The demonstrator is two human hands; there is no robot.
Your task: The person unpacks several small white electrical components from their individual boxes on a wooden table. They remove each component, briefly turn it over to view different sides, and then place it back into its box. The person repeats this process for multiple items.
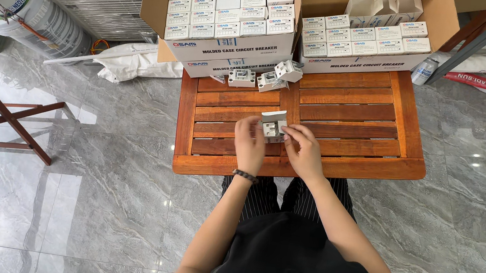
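Both your hands grip one small box over the worktop.
Your left hand point(249, 145) and right hand point(303, 152) clasp the white box point(272, 125) above the worktop point(352, 116); three loose units point(263, 78) lie near the cartons point(234, 13).

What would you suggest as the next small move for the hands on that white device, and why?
Probably set the small white device down by the three devices near the cartons: both the left hand and right hand grip it above the wooden table.
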